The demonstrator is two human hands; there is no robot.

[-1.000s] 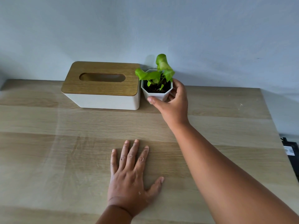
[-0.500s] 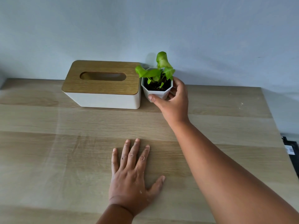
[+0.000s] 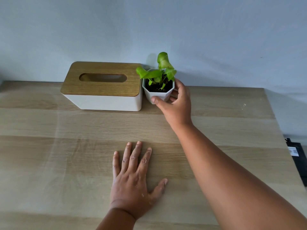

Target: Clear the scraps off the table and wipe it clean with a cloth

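Pale blue wall behind, and a light wood-grain counter (image 3: 49, 163) running right up to it, looking wiped, with faint sheen streaks across the boards. Right hand (image 3: 176, 103) is out at the back, grip curled around the small white faceted pot of green leafy plant (image 3: 157, 92): thumb on the near face, fingers wrapped round the far right side. Immediately left of that grip, practically touching the pot, stands the white rectangular tissue box with the wooden slotted lid (image 3: 103, 90). Nearer the person than the grip, the left hand (image 3: 132, 181) lies flat on the counter, fingers spread, holding nothing. This looks like the pot being seated at the back, so the thing to do well is keep it upright, set the base flat, avoid nudging the box, and let the fingers slip away without catching the leaves or tipping soil out. Right of the grip a few pale specks (image 3: 244, 105) sit near the counter's far edge; too small to say whether they are scraps or marks. No cloth in view. The pot's base is hidden by the thumb, so contact with the counter can't be confirmed. A black item (image 3: 297, 156) is cut off at the right edge.
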